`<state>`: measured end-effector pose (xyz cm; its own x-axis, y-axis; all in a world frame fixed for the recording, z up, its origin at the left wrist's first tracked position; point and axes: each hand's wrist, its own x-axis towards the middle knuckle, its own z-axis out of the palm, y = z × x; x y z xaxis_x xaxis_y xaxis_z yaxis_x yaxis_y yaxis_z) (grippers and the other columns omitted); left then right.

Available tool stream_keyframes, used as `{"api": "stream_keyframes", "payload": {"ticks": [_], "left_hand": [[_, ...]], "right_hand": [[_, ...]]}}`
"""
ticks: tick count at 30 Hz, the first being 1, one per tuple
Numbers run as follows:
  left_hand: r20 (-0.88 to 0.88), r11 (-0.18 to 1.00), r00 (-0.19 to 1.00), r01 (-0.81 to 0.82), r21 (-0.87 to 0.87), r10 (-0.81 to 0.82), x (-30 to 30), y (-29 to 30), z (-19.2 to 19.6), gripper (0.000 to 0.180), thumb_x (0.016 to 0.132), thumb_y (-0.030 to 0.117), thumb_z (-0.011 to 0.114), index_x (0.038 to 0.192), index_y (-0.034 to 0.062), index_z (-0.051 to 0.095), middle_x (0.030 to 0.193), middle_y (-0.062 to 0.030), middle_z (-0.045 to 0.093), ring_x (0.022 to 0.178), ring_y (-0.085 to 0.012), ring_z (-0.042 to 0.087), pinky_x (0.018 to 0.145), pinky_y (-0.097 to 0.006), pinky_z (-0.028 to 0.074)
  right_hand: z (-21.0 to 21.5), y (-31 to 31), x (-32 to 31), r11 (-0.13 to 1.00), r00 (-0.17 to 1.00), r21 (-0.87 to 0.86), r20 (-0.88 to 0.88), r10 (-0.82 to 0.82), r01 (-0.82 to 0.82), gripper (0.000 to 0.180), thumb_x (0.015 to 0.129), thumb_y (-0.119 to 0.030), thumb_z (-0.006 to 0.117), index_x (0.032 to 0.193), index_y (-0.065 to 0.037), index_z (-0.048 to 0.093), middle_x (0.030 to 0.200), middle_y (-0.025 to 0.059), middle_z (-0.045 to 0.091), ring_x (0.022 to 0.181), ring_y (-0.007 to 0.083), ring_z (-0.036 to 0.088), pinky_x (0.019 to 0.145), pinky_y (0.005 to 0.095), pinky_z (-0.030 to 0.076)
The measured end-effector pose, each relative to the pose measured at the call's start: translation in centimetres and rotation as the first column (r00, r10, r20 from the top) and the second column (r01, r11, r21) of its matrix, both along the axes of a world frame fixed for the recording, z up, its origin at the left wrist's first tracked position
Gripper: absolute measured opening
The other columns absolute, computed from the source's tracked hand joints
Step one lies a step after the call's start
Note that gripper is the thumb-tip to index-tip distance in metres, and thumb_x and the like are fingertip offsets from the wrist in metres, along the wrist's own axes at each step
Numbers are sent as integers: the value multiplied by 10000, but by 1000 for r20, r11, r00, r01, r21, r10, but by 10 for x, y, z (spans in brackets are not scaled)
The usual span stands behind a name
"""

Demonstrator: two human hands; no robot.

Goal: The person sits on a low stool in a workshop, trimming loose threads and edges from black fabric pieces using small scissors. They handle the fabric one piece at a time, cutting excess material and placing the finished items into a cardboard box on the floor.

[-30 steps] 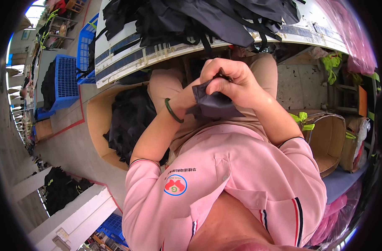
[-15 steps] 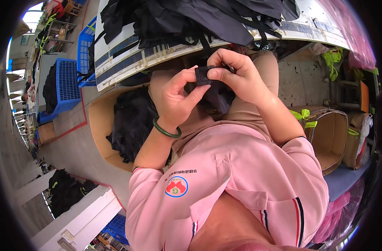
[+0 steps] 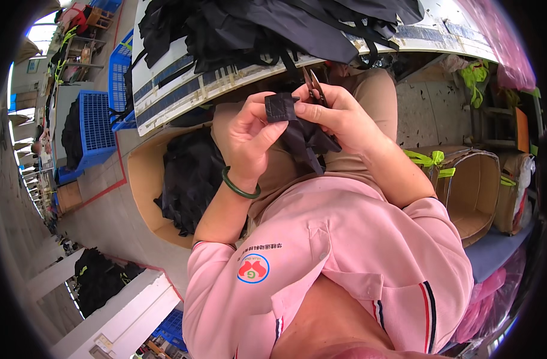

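A small black fabric piece (image 3: 280,107) with trailing black straps (image 3: 309,143) is held over my lap. My left hand (image 3: 249,137) pinches its left edge; a green bangle (image 3: 240,186) sits on that wrist. My right hand (image 3: 336,113) grips the piece's right side and also holds small thread snips (image 3: 315,84), blades pointing up. Both hands are just below the table edge.
A white work table (image 3: 183,90) carries a heap of black fabric and straps (image 3: 255,24). A cardboard box (image 3: 147,179) with black pieces stands at my left. Another open carton (image 3: 471,191) is at my right. Blue crates (image 3: 97,125) lie further left.
The hands went from bunching the dark piece together to spreading it between the fingers. The left hand turned palm-up and the snips now show above the right fingers.
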<state>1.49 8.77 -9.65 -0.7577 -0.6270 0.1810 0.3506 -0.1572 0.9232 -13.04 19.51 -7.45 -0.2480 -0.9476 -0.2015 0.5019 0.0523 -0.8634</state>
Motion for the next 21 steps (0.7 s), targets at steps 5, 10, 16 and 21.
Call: {"api": "stream_keyframes", "payload": {"ticks": [5,10,16,21], "left_hand": [[-11,993,994,111,41,-111,0,-1,3,136,727,-63,608,843,8,600,1048,-126,621,988,-205,605,918,-328,446],[52,984,984,172,-54,-169,6,-8,-1,137,714,-74,604,828,-1,586,1011,-149,635,966,-213,622,907,-344,465],[-62,969,986,-162,-185,153,3,-12,-7,182,733,-102,581,898,-29,607,986,-129,646,966,-215,624,928,-343,457],[-70,927,958,-286,-243,278,-2,-8,-10,187,762,-105,582,934,-36,608,1008,-133,651,974,-195,615,934,-336,447]], "right_hand": [[-26,-4,-8,980,948,-27,248,200,-199,142,836,-162,679,893,-52,610,661,-66,504,507,-3,375,447,169,271],[-24,-3,-13,960,934,9,234,271,-281,132,848,-156,673,881,-46,608,673,-48,523,533,31,446,481,187,335],[-4,14,-11,986,720,-111,-673,-167,124,236,903,-207,628,1004,1,584,840,26,579,774,84,514,705,235,441],[-9,21,14,995,927,64,-364,91,-73,361,860,-353,679,823,-12,566,630,-3,507,578,57,459,504,250,384]]}}
